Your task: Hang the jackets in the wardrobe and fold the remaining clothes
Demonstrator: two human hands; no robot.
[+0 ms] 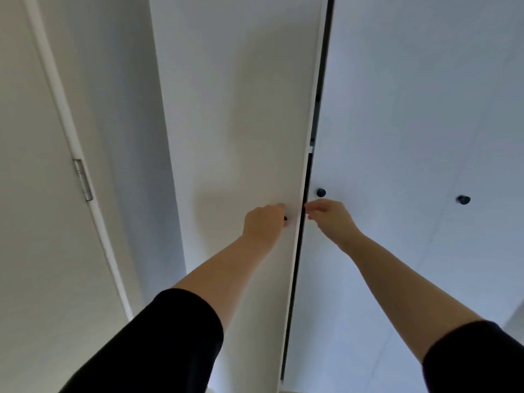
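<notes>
I face the white wardrobe up close. Its left door (241,114) stands slightly ajar, with a dark gap (300,236) along its right edge. My left hand (262,222) grips the small dark knob (285,218) of that door, which is mostly hidden by my fingers. My right hand (330,219) reaches to the gap, and its curled fingertips hold the left door's edge. The right hand sits just below the dark knob (321,192) of the neighbouring door (397,123). No jackets or other clothes are in view.
A third dark knob (463,199) sits further right on the wardrobe front. To the left are a white wall and a room door (34,194) with a metal hinge (83,180). Both my forearms are bare below black sleeves.
</notes>
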